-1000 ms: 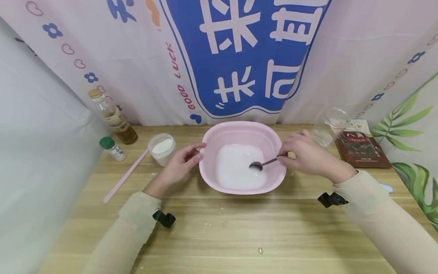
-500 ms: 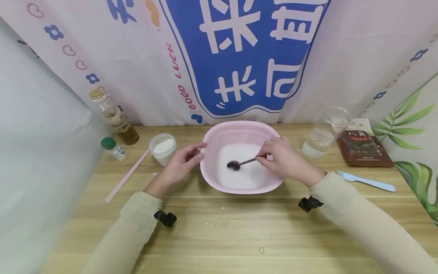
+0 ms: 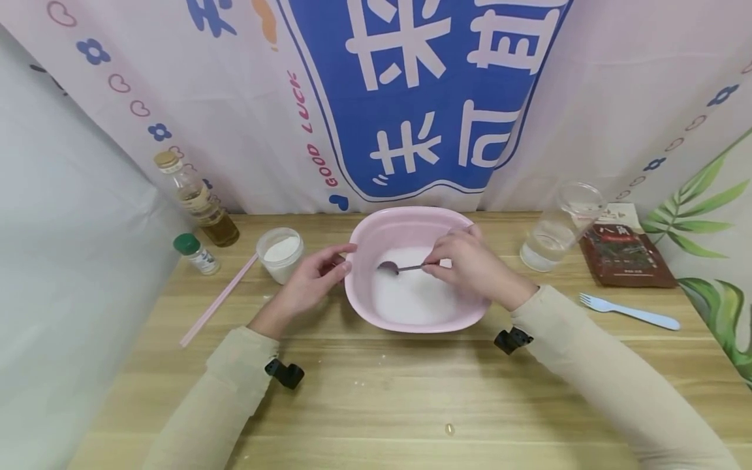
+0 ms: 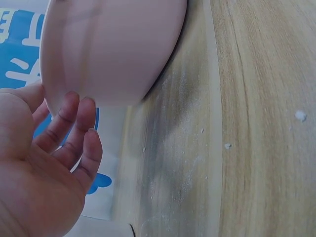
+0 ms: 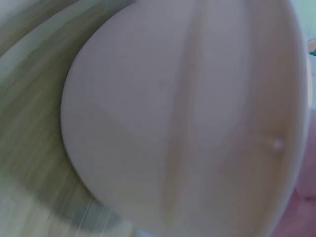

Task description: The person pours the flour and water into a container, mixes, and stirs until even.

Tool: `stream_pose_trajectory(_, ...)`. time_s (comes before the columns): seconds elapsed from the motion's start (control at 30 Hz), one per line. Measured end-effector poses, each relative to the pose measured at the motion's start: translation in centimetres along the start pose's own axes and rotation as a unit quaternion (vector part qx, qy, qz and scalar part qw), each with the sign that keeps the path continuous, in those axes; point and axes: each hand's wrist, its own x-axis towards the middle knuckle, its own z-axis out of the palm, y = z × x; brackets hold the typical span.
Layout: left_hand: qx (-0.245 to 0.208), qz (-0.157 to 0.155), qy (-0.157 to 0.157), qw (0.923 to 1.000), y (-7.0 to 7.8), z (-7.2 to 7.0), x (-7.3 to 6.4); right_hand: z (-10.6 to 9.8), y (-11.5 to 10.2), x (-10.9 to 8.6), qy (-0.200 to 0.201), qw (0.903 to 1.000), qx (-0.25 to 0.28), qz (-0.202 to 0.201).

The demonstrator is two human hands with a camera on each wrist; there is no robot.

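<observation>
In the head view, a pink basin (image 3: 364, 307) with milky white liquid (image 3: 414, 294) inside stands at the middle of the table. My left hand (image 3: 314, 277) holds its left rim; the left wrist view shows the thumb at the rim and bent fingers (image 4: 86, 118) against the outer wall. Reaching over the right rim, my right hand (image 3: 470, 267) pinches the handle of a dark spoon (image 3: 409, 268), whose bowl is at the liquid's left side. In the right wrist view the basin's outer wall (image 5: 148, 108) hides most of that hand.
Left of the basin are a tub of white powder (image 3: 281, 253), pink chopsticks (image 3: 217, 300), a green-capped shaker (image 3: 196, 253) and an oil bottle (image 3: 200, 202). To the right are a clear cup of water (image 3: 552, 235), a brown packet (image 3: 625, 254) and a blue fork (image 3: 631, 311).
My right hand has moved left over the basin, carrying the spoon from the liquid's right side to its left. The fork has come into view from behind the sleeve. My left hand stays put.
</observation>
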Motion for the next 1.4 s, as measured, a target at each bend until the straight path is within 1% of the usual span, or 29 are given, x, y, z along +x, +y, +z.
stream_pose_trajectory(0.17,0.0,0.001,-0.001,1.0,0.1,0.1,0.0,-0.7,-0.2,-1.1,-0.026,0.9994,0.011,-0.022)
stream_pose_trajectory(0.27,-0.002,0.001,0.001,1.0,0.1,0.1,0.1,-1.7,0.2,-2.2,-0.03,0.9987,0.017,-0.036)
stream_pose_trajectory(0.37,-0.002,0.002,0.002,1.0,0.2,0.0,0.1,-2.8,0.8,-3.5,-0.027,0.999,0.012,-0.035)
stream_pose_trajectory(0.5,0.0,0.0,0.003,1.0,0.2,-0.2,0.0,-3.9,1.6,-4.8,-0.011,0.9998,-0.016,-0.005)
stream_pose_trajectory(0.63,0.002,0.0,0.004,1.0,0.2,-0.2,-0.1,-4.2,2.1,-5.3,0.018,0.9975,-0.054,0.041)
stream_pose_trajectory(0.77,0.002,0.0,0.006,1.0,0.0,-0.1,-0.1,-3.4,2.5,-4.8,0.054,0.9921,-0.086,0.074)
stream_pose_trajectory(0.87,0.0,-0.001,0.005,1.0,0.0,0.0,0.0,-2.3,2.4,-3.9,0.068,0.9903,-0.092,0.079)
stream_pose_trajectory(0.97,-0.001,-0.002,0.004,1.0,0.0,0.1,0.0,-1.4,1.8,-2.9,0.065,0.9926,-0.076,0.068)
stream_pose_trajectory(1.13,0.002,-0.003,0.003,1.0,0.1,0.1,0.0,-0.4,0.4,-1.9,0.041,0.9982,-0.038,0.022)
stream_pose_trajectory(1.27,0.001,-0.006,0.001,1.0,0.1,0.1,0.0,-0.1,-0.4,-1.9,0.016,0.9994,-0.02,-0.024)
stream_pose_trajectory(1.4,0.004,-0.007,0.002,1.0,0.1,0.0,0.0,-0.4,-0.5,-2.6,-0.009,0.9977,-0.001,-0.068)
